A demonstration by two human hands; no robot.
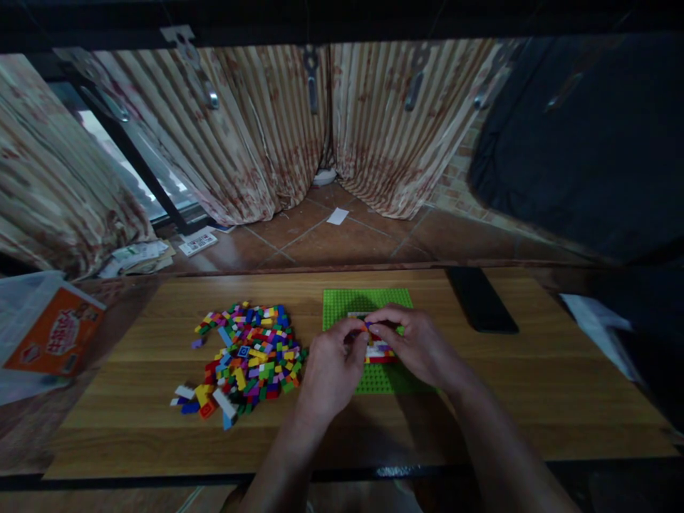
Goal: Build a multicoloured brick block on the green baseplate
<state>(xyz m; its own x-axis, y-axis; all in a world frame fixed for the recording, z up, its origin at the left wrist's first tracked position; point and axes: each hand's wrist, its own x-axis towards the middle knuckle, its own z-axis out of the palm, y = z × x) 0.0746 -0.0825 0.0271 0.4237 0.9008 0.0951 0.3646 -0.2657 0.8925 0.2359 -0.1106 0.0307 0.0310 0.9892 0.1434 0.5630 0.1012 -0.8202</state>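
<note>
Bricks [380, 351] stood in a low, many-coloured build on a green board [392, 382], just beneath the hands. Left hand [330, 370] and right hand [415, 340] met above it, the thumb and forefinger of each pinched on a small orange brick [366, 328], partly hidden. Left of the left hand spread a heap of loose pieces [261, 350]; beyond and right of the right hand, a black phone [482, 299] lay on the table [539, 392].

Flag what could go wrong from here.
1. The left hand is close beside the brick pile; its forearm or wrist might scatter some.
2. The left hand and right hand hide part of the build on the green plate, so a misfit could go unseen from this view.
</note>
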